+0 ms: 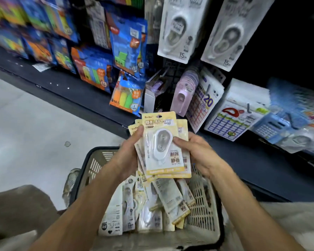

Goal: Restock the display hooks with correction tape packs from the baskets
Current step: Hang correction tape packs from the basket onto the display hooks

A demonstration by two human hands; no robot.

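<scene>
Both hands – left hand (128, 151), right hand (192, 151) – are gripping a stack of yellow packs (161, 142) right above the basket (203, 211).

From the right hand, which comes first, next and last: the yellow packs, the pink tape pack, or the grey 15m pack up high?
1. Yellow packs, gripped in the right hand.
2. Pink tape pack, hanging just above.
3. Grey 15m pack, top of the display.

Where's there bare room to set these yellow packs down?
Bare grey floor left of the basket, bordered by the dark shelf base. The basket is crowded with packs; both hands hold the yellow stack.
</scene>
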